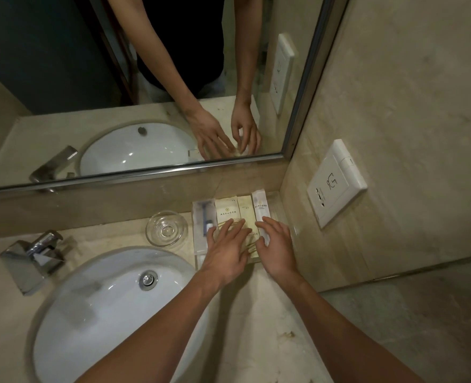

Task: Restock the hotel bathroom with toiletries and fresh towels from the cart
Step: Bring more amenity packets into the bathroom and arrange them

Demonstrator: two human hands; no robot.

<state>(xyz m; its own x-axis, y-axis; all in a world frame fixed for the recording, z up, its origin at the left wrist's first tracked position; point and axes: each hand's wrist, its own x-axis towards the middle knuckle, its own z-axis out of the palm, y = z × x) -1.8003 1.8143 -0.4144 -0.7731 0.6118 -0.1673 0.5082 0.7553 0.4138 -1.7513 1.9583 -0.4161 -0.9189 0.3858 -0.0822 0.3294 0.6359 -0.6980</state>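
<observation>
Head view: left hand (226, 251) and right hand (278, 248) flat, grip released, on sachets (226, 212).

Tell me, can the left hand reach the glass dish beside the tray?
Probably yes. The left hand rests flat on the packets, and the glass dish stands just left of it on the counter; only the low tray edge lies between.

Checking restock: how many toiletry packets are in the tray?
4, side by side: clear packet leftmost, wide cream packet, narrow cream packet, white packet rightmost. Left hand, right hand may hide more.
</observation>
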